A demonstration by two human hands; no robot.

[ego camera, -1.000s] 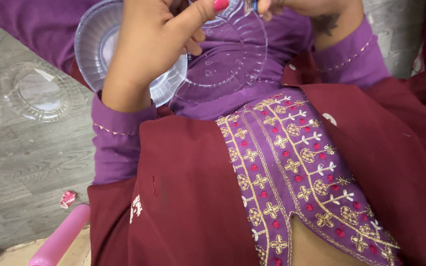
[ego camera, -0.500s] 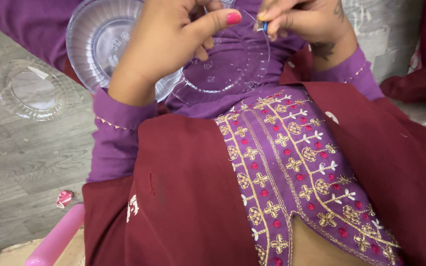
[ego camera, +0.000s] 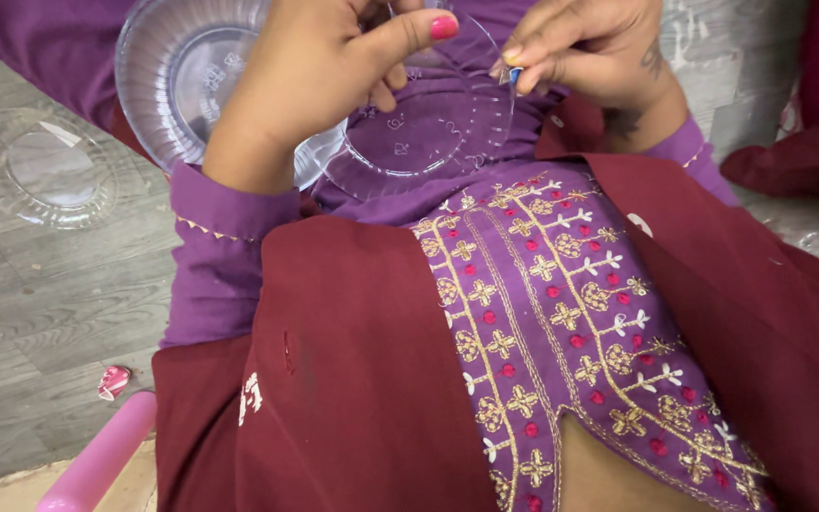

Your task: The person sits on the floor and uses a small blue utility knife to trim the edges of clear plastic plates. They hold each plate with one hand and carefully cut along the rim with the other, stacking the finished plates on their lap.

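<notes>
Upper centre: left hand [ego camera: 319,81] is gripping a clear plastic plate [ego camera: 419,133]; right hand [ego camera: 585,52] is pinching a small blue tool [ego camera: 516,76] at its rim.

Looked steeply down from head height onto the lap. Sat close, hands [ego camera: 334,76] cropped at the top edge

From my feed: left hand [ego camera: 310,81] has a pink-painted thumbnail [ego camera: 444,27]; right hand [ego camera: 585,52] has a dark wrist tattoo [ego camera: 651,62]. Purple sleeves [ego camera: 225,242], cuffs edged with pale stitching. Purple tunic panel [ego camera: 561,322] carries gold and pink embroidery. Maroon cloth [ego camera: 353,379] over the lap.
</notes>
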